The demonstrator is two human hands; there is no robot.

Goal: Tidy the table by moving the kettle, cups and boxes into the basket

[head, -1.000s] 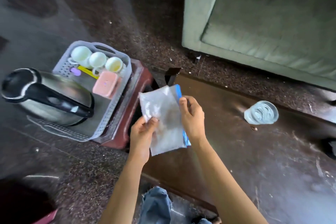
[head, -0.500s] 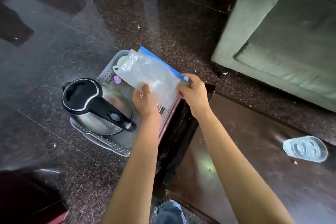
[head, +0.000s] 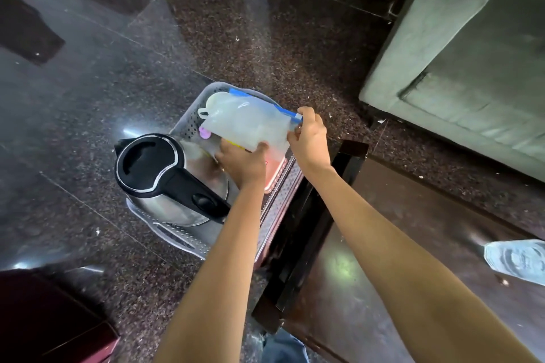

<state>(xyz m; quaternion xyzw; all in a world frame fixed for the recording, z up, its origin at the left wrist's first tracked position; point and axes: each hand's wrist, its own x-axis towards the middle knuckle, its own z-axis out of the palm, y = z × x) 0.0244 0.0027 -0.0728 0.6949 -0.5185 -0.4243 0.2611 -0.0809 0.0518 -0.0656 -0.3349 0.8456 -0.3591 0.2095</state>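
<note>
Both hands are gripping a clear plastic bag [head: 250, 124] with a blue zip strip and holding it flat over the grey perforated basket [head: 283, 186]. The left hand [head: 241, 163] is curled closed on the bag's near edge, fingers tucked under the plastic, while the right hand [head: 309, 135] is pinching the end of the blue strip between thumb and fingertips at the basket's right rim. The steel kettle [head: 168, 183] with its black lid and handle is already sitting in the basket's near-left part, just beside the left hand. Under the bag, toward the basket's far end, a white cup [head: 213, 102] is showing through the plastic, and a pink box [head: 275, 172] is peeking out between the two wrists; the bag is hiding most of the rest, so how many cups are lying there cannot be told. The basket is resting on a reddish stand just left of the dark wooden tabletop [head: 413, 289], which is carrying a clear glass piece [head: 519, 261] well to the basket's right. Dark speckled stone floor [head: 206, 23] is spreading around the basket, and a grey-green sofa [head: 472, 68] is standing beyond it to the right.
</note>
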